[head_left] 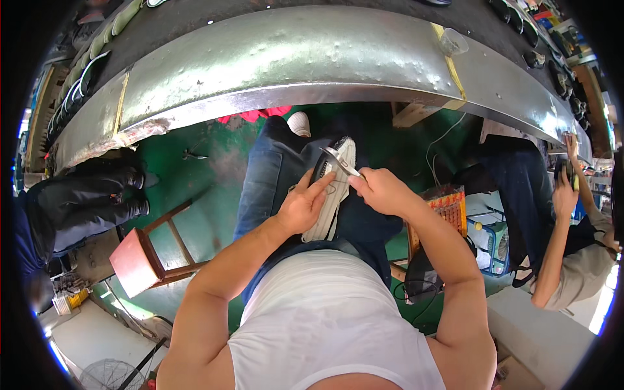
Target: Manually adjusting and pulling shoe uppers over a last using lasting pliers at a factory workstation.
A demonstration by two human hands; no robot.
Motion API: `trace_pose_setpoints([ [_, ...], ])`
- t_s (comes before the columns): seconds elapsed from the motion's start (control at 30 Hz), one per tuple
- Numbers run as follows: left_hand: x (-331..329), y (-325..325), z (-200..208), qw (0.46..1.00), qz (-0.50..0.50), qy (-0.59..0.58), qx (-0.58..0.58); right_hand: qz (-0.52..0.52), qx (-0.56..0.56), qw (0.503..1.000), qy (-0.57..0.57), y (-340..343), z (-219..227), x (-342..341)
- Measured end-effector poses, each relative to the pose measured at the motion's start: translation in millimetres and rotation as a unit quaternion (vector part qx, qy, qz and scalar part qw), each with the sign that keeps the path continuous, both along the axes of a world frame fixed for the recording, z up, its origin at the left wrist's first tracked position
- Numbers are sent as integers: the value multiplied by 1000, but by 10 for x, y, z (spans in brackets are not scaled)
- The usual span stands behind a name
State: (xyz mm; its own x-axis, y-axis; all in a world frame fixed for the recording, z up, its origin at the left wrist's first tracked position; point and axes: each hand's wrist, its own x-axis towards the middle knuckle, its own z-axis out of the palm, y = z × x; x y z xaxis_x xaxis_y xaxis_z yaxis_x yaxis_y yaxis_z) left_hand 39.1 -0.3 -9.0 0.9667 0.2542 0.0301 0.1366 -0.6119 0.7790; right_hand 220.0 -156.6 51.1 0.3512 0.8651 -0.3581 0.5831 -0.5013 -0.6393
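A shoe [329, 211] with a pale body and a dark toe area lies lengthwise over my lap, its toe pointing away from me. My left hand [303, 206] grips it from the left, with the index finger stretched across its surface. In my right hand [382, 190] is a curved silver metal tool [342, 162], whose exact kind I cannot make out. The tool lies over the front part of the shoe, close to my left fingertips. My right fingers are closed round its near end.
A metal-edged bench [273, 55] with a dark belt runs across ahead, carrying shoes at both ends. To the left stands a red-seated stool [136, 259]. An orange basket [447, 207] and black bag [419, 276] sit at right. People [565, 260] work on both sides.
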Motion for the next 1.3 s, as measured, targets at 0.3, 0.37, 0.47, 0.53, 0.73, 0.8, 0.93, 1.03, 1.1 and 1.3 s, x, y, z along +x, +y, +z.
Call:
trace_pose_setpoints([
  [0.3,-47,-140,-52,990,78,-4,-121,-7,139,990,-26,-115,-108,-281],
  [0.37,-63,-156,-102,989,79,48,-119,12,81,996,-41,-193,-193,-386],
  [0.47,-149,79,137,932,-27,119,-341,40,11,997,-62,-213,-47,-367],
  [0.53,-304,146,52,890,-35,119,-439,29,-73,997,-22,-194,106,-341],
  [0.73,-371,104,-26,928,-52,177,-322,59,4,996,-61,-255,-16,-569],
  [0.8,-302,195,-112,982,-69,86,-153,58,18,998,-25,-352,-113,-501],
  [0.93,398,186,30,951,153,211,-164,-213,92,943,237,-575,-357,-447],
  [1.03,629,375,185,868,100,172,-455,-297,108,885,342,-689,-429,-393],
  [1.1,444,437,129,785,131,41,-604,-354,113,847,380,-721,-419,-395],
  [1.3,-84,666,584,609,-59,-57,-789,-413,80,808,414,-700,-541,-319],
])
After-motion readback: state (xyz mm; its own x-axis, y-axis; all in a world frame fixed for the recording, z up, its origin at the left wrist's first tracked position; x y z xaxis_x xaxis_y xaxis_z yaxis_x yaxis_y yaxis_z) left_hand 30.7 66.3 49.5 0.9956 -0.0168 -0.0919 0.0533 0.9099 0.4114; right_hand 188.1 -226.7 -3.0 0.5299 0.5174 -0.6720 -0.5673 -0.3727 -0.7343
